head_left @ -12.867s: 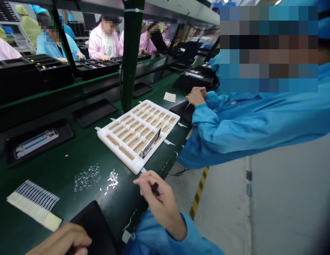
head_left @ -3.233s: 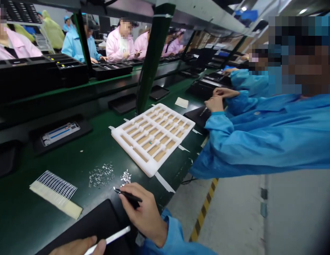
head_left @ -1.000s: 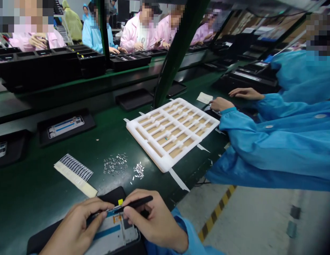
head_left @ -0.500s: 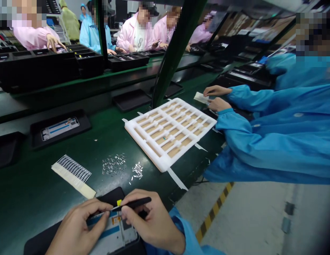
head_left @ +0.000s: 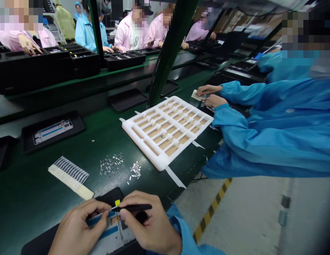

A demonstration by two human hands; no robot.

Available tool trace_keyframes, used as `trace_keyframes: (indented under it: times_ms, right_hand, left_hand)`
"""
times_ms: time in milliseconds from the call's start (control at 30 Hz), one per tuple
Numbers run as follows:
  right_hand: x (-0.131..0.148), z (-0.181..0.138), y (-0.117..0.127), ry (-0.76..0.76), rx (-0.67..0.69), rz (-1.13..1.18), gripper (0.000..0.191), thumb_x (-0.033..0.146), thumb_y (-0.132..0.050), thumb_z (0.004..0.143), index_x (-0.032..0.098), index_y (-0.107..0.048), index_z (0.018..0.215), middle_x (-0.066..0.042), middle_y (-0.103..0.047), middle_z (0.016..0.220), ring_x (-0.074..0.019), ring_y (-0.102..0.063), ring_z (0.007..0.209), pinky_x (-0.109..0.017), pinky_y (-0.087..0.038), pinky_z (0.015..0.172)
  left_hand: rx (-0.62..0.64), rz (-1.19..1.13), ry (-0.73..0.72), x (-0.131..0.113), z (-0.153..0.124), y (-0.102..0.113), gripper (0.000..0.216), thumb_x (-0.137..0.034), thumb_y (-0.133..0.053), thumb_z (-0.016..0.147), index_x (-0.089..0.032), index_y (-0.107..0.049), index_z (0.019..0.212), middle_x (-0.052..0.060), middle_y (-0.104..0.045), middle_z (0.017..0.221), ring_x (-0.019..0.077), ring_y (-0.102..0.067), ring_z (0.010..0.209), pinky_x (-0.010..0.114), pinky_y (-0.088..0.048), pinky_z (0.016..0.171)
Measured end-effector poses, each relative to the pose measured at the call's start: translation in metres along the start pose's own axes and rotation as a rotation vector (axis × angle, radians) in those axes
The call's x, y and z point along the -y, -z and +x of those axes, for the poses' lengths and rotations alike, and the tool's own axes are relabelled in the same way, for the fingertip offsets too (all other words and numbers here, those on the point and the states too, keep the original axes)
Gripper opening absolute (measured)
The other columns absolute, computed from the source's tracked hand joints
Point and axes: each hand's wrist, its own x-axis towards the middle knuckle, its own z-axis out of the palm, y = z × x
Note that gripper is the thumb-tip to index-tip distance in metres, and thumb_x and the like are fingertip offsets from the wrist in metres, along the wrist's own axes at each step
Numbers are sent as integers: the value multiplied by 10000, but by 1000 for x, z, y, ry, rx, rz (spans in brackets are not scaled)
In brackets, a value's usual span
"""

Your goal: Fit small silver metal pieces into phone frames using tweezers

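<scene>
My left hand (head_left: 77, 226) grips the edge of a flat phone-sized module (head_left: 108, 228), which is white with a blue stripe and a small orange label. My right hand (head_left: 147, 223) pinches black tweezers (head_left: 135, 208), their tip reaching the module's top edge beside a small yellow tag (head_left: 117, 202). The module lies on a black mat (head_left: 110, 196), partly hidden by my fingers.
A white foam tray (head_left: 167, 132) with tan slots sits ahead on the green workbench (head_left: 61, 198). Loose metal bits (head_left: 111, 165) and a barcode label strip (head_left: 69, 173) lie left of it. A co-worker's hands (head_left: 208, 95) work at the right.
Over the earlier frames, both my hands have come together on the module, which was absent 3 seconds ago. The white stylus has gone. The co-worker's hand has moved onto a paper slip.
</scene>
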Motion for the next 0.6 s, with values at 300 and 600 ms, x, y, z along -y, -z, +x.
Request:
trace_keyframes:
  times_ms: [300,600]
  right_hand:
    - [-5,-4,0,143,52,-12,194,90,-716,932,117,-832,1085,-150,-827,974,-223,-824,836,-274,-677,770]
    - [-10,-1,6,306,127,-130,173,92,-712,986,109,-800,1134,-157,-834,1030,-214,-813,943,-274,-657,899]
  left_hand:
    - [-71,42,-135,-4,-1,-1,254,-518,-603,1051,-389,-803,1140,-79,-823,997,107,-807,906,124,-574,753]
    - [-128,245,-376,-5,-4,11,281,-402,-530,1093,-341,-738,1273,-60,-843,1090,95,-828,961,95,-604,831]
